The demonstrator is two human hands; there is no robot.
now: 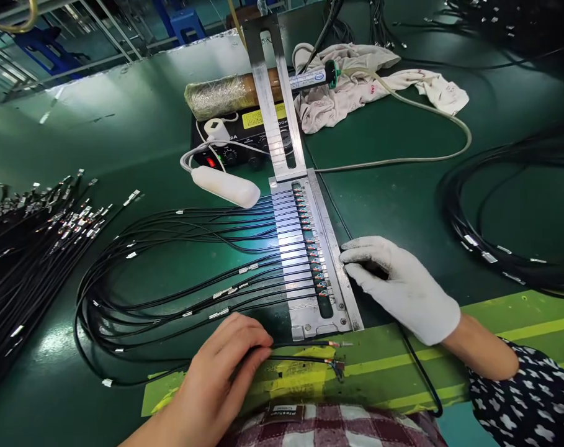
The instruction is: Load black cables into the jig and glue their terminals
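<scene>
Head view: bare left hand [230, 363] pinches two black cables [304, 358] just nearside of metal jig [303, 329], stripped ends [339, 366] jutting right. Gloved right hand [400, 285] has fingertips at jig's edge; can't tell whether gripping. Cables look light, springy; stripped ends likely fragile, hold by jacket [300, 344].

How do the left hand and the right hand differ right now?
The left hand is bare; the right hand wears a white glove.
The left hand pinches two black cables near their stripped ends; the right hand has its fingertips at the edge of the slotted metal fixture.
Both have bent fingers.
</scene>
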